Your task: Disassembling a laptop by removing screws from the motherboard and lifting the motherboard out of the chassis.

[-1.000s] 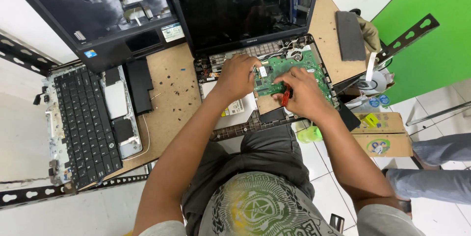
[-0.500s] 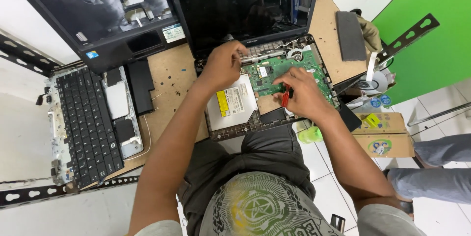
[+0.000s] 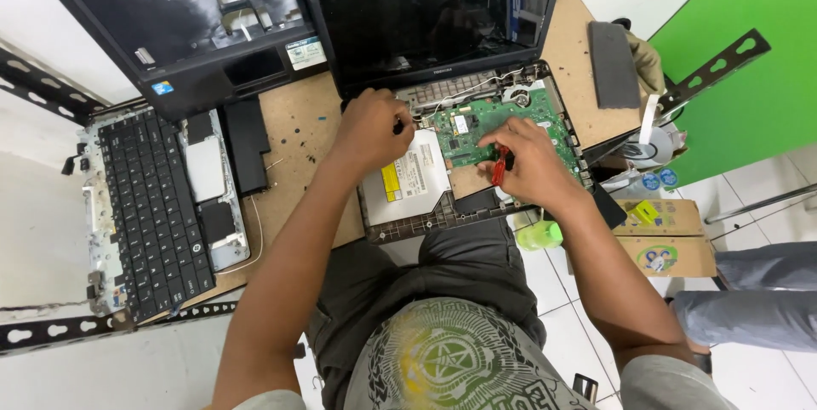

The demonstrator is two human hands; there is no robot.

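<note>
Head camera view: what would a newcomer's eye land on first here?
The opened laptop base at centre, its green circuit board bare, with the right hand on it holding a red-handled tool. The left hand rests at the base's upper left edge, beside the silver optical drive. At far left lies a removed keyboard, and a bright green wall fills the right.

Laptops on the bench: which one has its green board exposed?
The laptop under both hands, nearest the person: its base is open, showing the green board and silver drive. The other laptop, upper left, shows only a black shell.
</note>
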